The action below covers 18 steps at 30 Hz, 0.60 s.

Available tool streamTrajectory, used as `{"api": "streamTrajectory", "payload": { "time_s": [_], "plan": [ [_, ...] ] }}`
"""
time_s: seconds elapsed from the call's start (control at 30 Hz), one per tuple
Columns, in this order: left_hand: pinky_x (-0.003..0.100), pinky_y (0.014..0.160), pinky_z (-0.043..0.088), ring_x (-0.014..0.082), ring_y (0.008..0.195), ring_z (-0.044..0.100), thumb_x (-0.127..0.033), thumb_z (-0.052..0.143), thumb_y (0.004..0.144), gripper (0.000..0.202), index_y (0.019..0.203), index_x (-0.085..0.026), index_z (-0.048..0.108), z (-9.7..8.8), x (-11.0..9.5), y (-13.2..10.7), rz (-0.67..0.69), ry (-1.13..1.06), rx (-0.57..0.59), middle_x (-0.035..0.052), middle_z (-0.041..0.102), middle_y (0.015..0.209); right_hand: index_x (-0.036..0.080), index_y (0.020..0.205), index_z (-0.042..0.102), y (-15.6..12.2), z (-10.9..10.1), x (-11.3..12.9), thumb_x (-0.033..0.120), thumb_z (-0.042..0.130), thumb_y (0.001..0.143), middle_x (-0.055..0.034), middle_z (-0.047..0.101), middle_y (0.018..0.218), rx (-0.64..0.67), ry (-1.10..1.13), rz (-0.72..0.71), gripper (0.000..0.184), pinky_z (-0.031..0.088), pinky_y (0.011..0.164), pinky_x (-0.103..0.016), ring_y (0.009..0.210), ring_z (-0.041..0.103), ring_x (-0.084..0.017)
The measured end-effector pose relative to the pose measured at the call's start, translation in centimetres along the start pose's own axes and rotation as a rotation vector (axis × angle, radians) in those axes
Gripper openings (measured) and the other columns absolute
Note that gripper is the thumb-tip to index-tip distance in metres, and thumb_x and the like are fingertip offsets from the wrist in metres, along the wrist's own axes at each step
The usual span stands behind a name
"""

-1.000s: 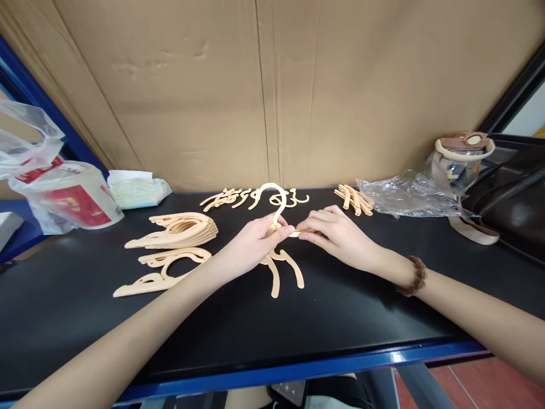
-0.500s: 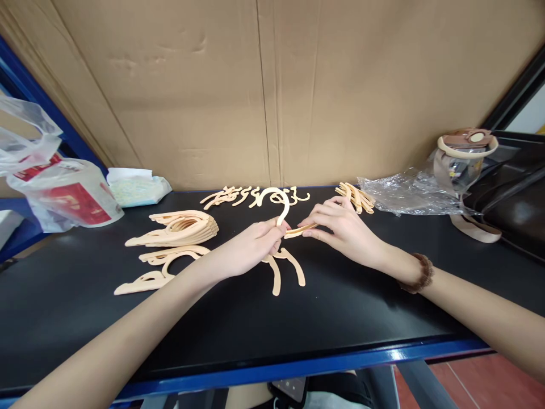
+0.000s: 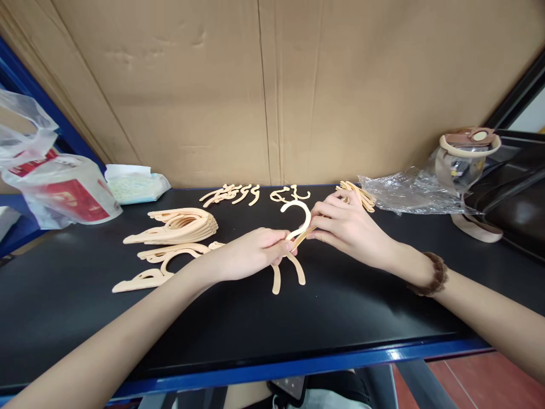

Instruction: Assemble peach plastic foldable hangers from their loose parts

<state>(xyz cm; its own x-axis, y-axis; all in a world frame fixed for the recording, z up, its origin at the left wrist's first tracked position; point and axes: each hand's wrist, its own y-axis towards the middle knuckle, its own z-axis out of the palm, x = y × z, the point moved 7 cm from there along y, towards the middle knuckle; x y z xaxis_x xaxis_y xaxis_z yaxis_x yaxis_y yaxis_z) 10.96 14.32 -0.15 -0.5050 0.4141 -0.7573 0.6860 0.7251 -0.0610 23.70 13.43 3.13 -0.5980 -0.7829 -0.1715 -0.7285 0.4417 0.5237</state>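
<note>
Over the middle of the black table, my left hand (image 3: pixel 266 250) is closed on the lower end of a cream plastic hanger hook (image 3: pixel 307 216), whose curve rises above my fingers. My right hand (image 3: pixel 340 221) is closed on the far end of a slim cream hanger arm (image 3: pixel 301 237), which runs from the hook's base. Where hook and arm meet is partly hidden by my left fingers. Just below, two curved ends of a loose hanger piece (image 3: pixel 276 279) lie on the table, partly covered by my left hand.
Folded cream hangers (image 3: pixel 187 227) are stacked at the left. Loose hooks (image 3: pixel 230 194) and a pile of hanger arms (image 3: pixel 361 196) lie along the cardboard (image 3: pixel 191 102). Crumpled clear plastic (image 3: pixel 404 190), a bottle (image 3: pixel 464 165), a tissue pack (image 3: pixel 136 186) and a bagged cup (image 3: pixel 80 190) stand around the sides.
The hook in my left hand has moved right and tipped, and the hanger arm has swung from nearly level to steeply slanted. My right hand has come closer to my left.
</note>
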Motion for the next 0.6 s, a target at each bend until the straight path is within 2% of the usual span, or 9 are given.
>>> {"api": "streamTrajectory", "payload": {
  "time_s": [0.17, 0.3, 0.43, 0.6],
  "plan": [
    [0.025, 0.065, 0.04, 0.015, 0.069, 0.053, -0.039, 0.031, 0.096, 0.037, 0.088, -0.018, 0.059, -0.06, -0.26, 0.06, 0.042, 0.179, -0.016, 0.0004, 0.057, 0.074, 0.019, 0.09, 0.066, -0.18, -0.02, -0.07, 0.03, 0.046, 0.096, -0.0027, 0.061, 0.086, 0.001, -0.01, -0.022, 0.024, 0.031, 0.089, -0.038, 0.083, 0.051, -0.017],
    [0.025, 0.059, 0.034, 0.0142, 0.062, 0.048, -0.042, 0.03, 0.097, 0.037, 0.08, -0.019, 0.054, -0.49, 0.13, 0.12, 0.014, 0.318, -0.038, -0.0018, 0.052, 0.067, 0.019, 0.091, 0.067, -0.18, 0.04, 0.17, 0.03, 0.045, 0.097, -0.0018, 0.061, 0.081, 0.027, 0.03, -0.034, 0.025, 0.03, 0.087, -0.037, 0.081, 0.05, -0.016],
    [0.025, 0.058, 0.032, 0.0133, 0.059, 0.043, -0.042, 0.028, 0.098, 0.037, 0.074, -0.02, 0.046, -0.85, 0.0, -0.07, 0.042, 0.303, -0.038, -0.0031, 0.044, 0.065, 0.019, 0.092, 0.066, -0.05, -0.07, 0.21, 0.032, 0.046, 0.096, -0.0012, 0.063, 0.08, 0.022, 0.099, -0.008, 0.024, 0.029, 0.086, -0.037, 0.077, 0.05, -0.016],
    [0.026, 0.062, 0.033, 0.014, 0.066, 0.044, -0.044, 0.024, 0.098, 0.035, 0.08, -0.021, 0.042, -0.52, -0.22, -0.3, 0.036, 0.24, -0.017, -0.0026, 0.043, 0.072, 0.02, 0.092, 0.065, -0.06, 0.05, -0.5, 0.034, 0.047, 0.095, -0.002, 0.063, 0.085, 0.011, 0.107, 0.047, 0.023, 0.028, 0.085, -0.037, 0.081, 0.051, -0.017]
  ]
}}
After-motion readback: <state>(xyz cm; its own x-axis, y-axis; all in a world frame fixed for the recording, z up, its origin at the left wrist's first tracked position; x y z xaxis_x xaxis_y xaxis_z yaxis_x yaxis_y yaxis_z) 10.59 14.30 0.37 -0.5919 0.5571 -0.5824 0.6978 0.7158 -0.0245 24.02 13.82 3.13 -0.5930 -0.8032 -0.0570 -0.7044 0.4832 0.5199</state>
